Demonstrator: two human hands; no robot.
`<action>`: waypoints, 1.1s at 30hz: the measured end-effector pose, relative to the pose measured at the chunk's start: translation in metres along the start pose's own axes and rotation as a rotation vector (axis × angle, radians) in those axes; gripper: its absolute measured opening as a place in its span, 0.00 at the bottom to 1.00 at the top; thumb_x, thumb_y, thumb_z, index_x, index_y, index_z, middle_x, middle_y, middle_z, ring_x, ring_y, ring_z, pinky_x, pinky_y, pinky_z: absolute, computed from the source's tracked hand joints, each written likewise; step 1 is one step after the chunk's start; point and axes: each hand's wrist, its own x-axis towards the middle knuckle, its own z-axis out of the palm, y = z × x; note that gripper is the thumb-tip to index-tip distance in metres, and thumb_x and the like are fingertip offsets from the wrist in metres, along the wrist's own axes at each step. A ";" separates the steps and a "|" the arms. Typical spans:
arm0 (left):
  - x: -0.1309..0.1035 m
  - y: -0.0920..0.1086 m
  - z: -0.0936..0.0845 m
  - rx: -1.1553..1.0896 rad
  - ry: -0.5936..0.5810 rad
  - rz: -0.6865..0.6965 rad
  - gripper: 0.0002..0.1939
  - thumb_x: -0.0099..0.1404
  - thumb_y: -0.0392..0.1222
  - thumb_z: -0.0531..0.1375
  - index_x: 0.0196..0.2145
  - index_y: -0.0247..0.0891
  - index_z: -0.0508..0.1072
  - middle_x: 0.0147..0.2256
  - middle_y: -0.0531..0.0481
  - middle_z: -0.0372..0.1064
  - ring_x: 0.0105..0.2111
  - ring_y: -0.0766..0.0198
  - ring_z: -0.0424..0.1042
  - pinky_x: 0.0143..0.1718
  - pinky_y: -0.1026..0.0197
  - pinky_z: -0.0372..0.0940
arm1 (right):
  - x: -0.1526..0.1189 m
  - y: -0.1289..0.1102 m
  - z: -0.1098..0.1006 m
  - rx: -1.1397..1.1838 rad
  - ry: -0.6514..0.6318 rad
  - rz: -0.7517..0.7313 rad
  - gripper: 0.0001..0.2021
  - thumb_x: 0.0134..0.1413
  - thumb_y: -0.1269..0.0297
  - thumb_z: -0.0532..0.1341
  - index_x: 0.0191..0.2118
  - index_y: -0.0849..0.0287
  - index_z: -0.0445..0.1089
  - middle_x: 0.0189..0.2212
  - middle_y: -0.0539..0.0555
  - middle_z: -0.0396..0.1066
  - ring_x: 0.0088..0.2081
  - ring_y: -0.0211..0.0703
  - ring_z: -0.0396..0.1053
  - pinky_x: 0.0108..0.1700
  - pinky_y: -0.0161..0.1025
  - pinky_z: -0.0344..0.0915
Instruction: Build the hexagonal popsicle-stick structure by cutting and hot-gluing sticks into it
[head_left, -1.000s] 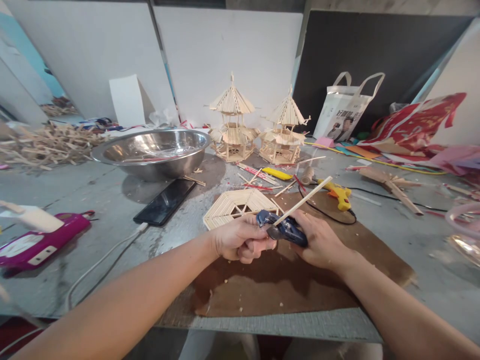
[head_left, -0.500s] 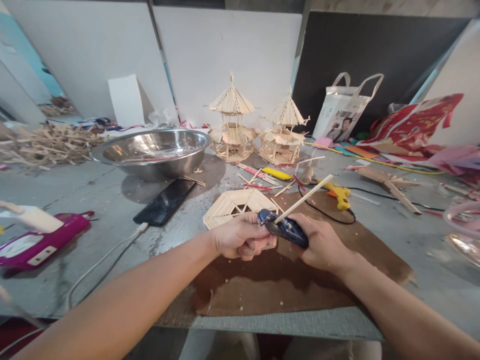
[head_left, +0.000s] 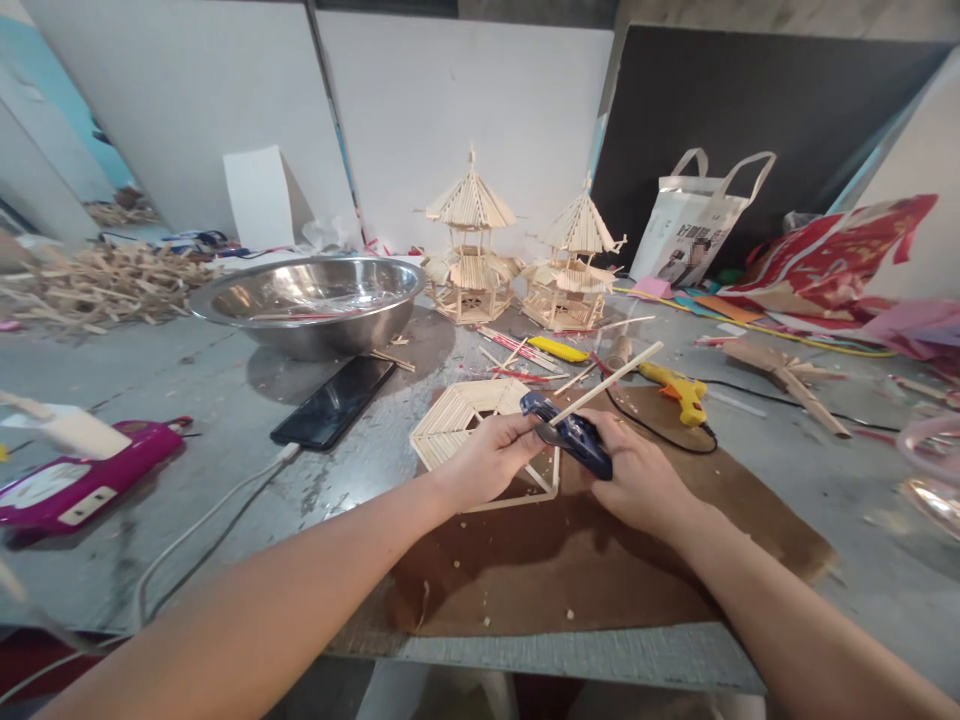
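Note:
My right hand [head_left: 641, 465] is closed around a dark blue hand cutter [head_left: 574, 435] with a curved metal blade, probably pruning shears. A thin pale wooden stick [head_left: 611, 382] slants up to the right from the cutter's blade. My left hand [head_left: 491, 455] is closed in a pinch at the stick's lower end, right beside the blade; its fingertips are partly hidden. Below and behind my left hand lies a flat polygonal frame of wooden sticks [head_left: 442, 425], its left part covered with rows of sticks and its right front part open bars.
A brown board [head_left: 600, 570] lies under the work. Around it are a phone [head_left: 334, 402], a steel bowl [head_left: 330, 335], a yellow glue gun [head_left: 679, 390] with a cord, a yellow utility knife [head_left: 559, 349] and loose sticks. Two stick pagodas [head_left: 471, 250] stand behind.
My left hand has shifted slightly and turned, its lower fingers no longer showing under the cutter. More of the frame's front edge shows. The stick and cutter stay nearly in place.

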 end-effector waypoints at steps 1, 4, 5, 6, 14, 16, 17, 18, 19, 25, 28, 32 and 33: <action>-0.001 0.000 0.000 -0.064 -0.030 -0.035 0.15 0.56 0.49 0.52 0.25 0.33 0.65 0.13 0.60 0.46 0.13 0.76 0.44 0.14 0.70 0.41 | 0.000 0.002 0.001 0.020 -0.002 -0.029 0.26 0.36 0.72 0.52 0.48 0.58 0.53 0.41 0.56 0.63 0.42 0.46 0.61 0.42 0.41 0.58; -0.003 0.000 0.002 -0.260 -0.113 -0.153 0.16 0.54 0.51 0.54 0.25 0.33 0.64 0.10 0.62 0.44 0.10 0.77 0.41 0.11 0.71 0.37 | -0.002 0.007 0.002 0.050 0.004 -0.102 0.27 0.36 0.72 0.53 0.49 0.58 0.51 0.43 0.56 0.61 0.43 0.45 0.60 0.44 0.41 0.57; -0.004 0.000 0.002 -0.318 -0.135 -0.193 0.15 0.53 0.51 0.55 0.24 0.33 0.64 0.10 0.62 0.44 0.10 0.77 0.40 0.10 0.71 0.37 | -0.003 0.009 0.002 0.050 0.010 -0.125 0.28 0.36 0.72 0.53 0.50 0.58 0.51 0.43 0.56 0.61 0.43 0.44 0.60 0.45 0.41 0.56; -0.005 0.000 0.002 -0.370 -0.153 -0.229 0.15 0.52 0.50 0.56 0.24 0.33 0.64 0.10 0.62 0.45 0.09 0.78 0.40 0.09 0.71 0.37 | -0.003 0.011 0.002 0.047 0.018 -0.146 0.28 0.36 0.72 0.53 0.50 0.58 0.51 0.44 0.56 0.60 0.44 0.44 0.59 0.45 0.42 0.56; -0.007 -0.003 0.002 -0.706 -0.394 -0.395 0.13 0.56 0.47 0.53 0.22 0.34 0.62 0.10 0.62 0.41 0.09 0.77 0.36 0.07 0.73 0.37 | -0.003 0.011 -0.002 0.014 0.048 -0.241 0.31 0.35 0.72 0.54 0.52 0.61 0.49 0.47 0.59 0.58 0.49 0.46 0.54 0.50 0.45 0.51; -0.006 -0.004 0.001 -0.755 -0.429 -0.412 0.12 0.57 0.45 0.52 0.22 0.35 0.62 0.11 0.62 0.41 0.09 0.77 0.36 0.07 0.74 0.37 | -0.002 0.010 -0.003 0.011 0.055 -0.223 0.30 0.35 0.72 0.54 0.51 0.60 0.50 0.46 0.59 0.59 0.48 0.46 0.55 0.49 0.46 0.51; -0.006 -0.005 0.000 -0.765 -0.428 -0.411 0.11 0.58 0.44 0.51 0.22 0.35 0.62 0.11 0.62 0.41 0.09 0.77 0.36 0.08 0.74 0.38 | -0.001 0.009 -0.003 0.008 0.057 -0.209 0.30 0.35 0.72 0.54 0.51 0.60 0.50 0.46 0.59 0.59 0.48 0.47 0.56 0.49 0.47 0.51; -0.005 -0.005 -0.001 -0.768 -0.419 -0.407 0.11 0.59 0.43 0.50 0.23 0.34 0.62 0.11 0.62 0.40 0.09 0.77 0.36 0.08 0.74 0.38 | -0.001 0.009 -0.003 0.002 0.058 -0.192 0.30 0.35 0.72 0.54 0.51 0.60 0.50 0.46 0.59 0.59 0.47 0.47 0.56 0.49 0.48 0.51; -0.005 -0.006 -0.002 -0.768 -0.409 -0.402 0.11 0.59 0.42 0.50 0.23 0.34 0.63 0.11 0.62 0.40 0.09 0.77 0.36 0.08 0.74 0.38 | 0.000 0.008 -0.002 -0.006 0.058 -0.177 0.30 0.36 0.71 0.54 0.51 0.60 0.50 0.46 0.59 0.59 0.47 0.48 0.56 0.50 0.49 0.50; -0.004 -0.006 -0.003 -0.819 -0.440 -0.417 0.10 0.59 0.42 0.50 0.24 0.35 0.63 0.11 0.62 0.39 0.10 0.77 0.35 0.09 0.74 0.37 | -0.001 0.008 -0.003 0.014 0.035 -0.177 0.30 0.36 0.71 0.53 0.51 0.59 0.50 0.46 0.58 0.59 0.48 0.47 0.56 0.50 0.49 0.50; -0.005 -0.003 -0.007 -0.865 -0.493 -0.427 0.11 0.58 0.44 0.51 0.23 0.35 0.62 0.11 0.62 0.38 0.09 0.77 0.35 0.09 0.74 0.36 | -0.001 0.013 -0.005 0.020 0.016 -0.191 0.31 0.36 0.71 0.53 0.52 0.58 0.48 0.48 0.57 0.58 0.49 0.47 0.54 0.51 0.49 0.48; -0.005 0.002 -0.015 -0.778 -0.393 -0.329 0.13 0.57 0.47 0.51 0.23 0.35 0.62 0.11 0.62 0.38 0.10 0.77 0.37 0.10 0.73 0.36 | 0.002 0.024 -0.002 -0.061 0.048 -0.092 0.27 0.43 0.65 0.52 0.52 0.59 0.49 0.48 0.59 0.59 0.49 0.48 0.55 0.49 0.49 0.49; -0.004 0.002 -0.017 -0.697 -0.342 -0.320 0.13 0.57 0.47 0.51 0.23 0.35 0.62 0.11 0.62 0.39 0.10 0.77 0.36 0.10 0.73 0.35 | 0.003 0.026 -0.001 -0.098 0.046 -0.040 0.26 0.44 0.61 0.52 0.52 0.60 0.50 0.47 0.60 0.59 0.48 0.49 0.57 0.48 0.49 0.50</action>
